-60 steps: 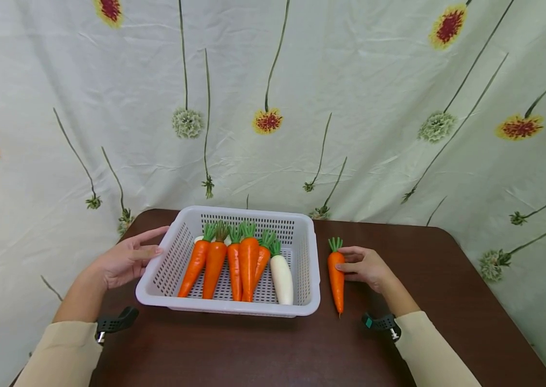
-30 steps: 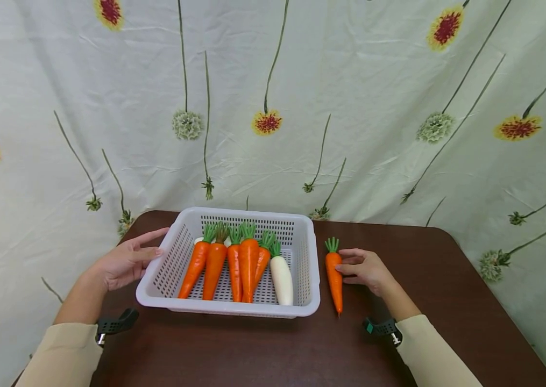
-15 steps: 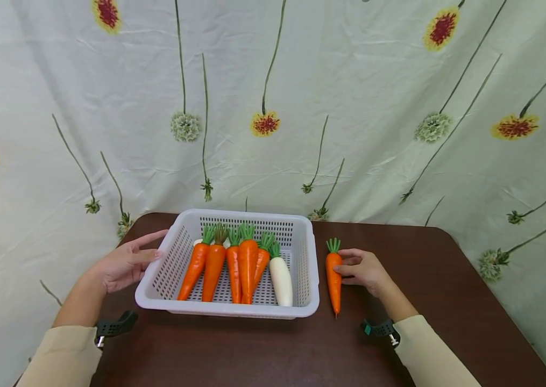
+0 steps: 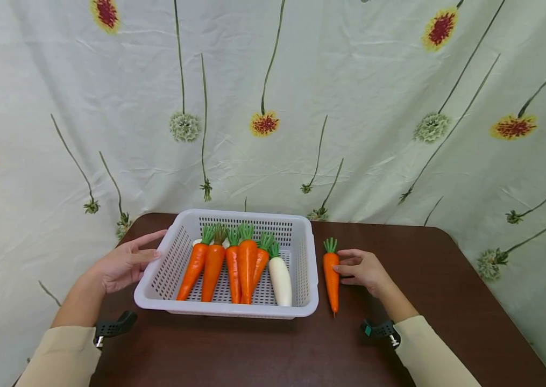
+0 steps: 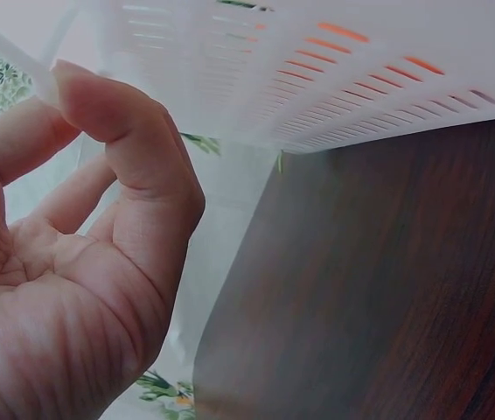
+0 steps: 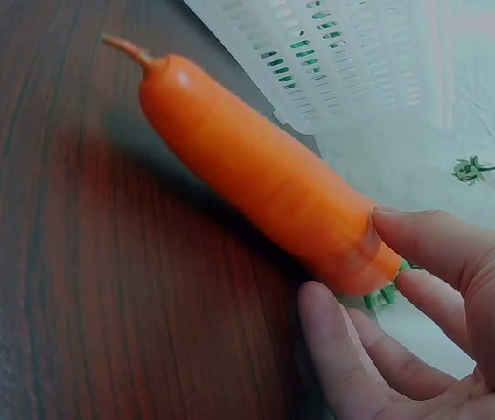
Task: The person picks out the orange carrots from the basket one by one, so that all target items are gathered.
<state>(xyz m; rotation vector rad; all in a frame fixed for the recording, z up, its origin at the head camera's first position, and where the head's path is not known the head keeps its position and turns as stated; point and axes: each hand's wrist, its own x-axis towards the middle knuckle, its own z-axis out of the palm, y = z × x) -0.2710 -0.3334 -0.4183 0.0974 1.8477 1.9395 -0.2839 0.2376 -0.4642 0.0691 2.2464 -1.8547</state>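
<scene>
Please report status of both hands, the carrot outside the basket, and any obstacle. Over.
Left hand holding basket. Right hand holding lone carrot beside it. Basket wall separates carrot from vegetables inside.

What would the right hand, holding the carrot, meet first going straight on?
Probably the basket, standing just beyond the carrot; how high the right hand sits is unclear.

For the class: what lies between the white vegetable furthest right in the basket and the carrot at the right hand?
The head view shows the right end of the white basket, then a narrow strip of dark table.
</scene>
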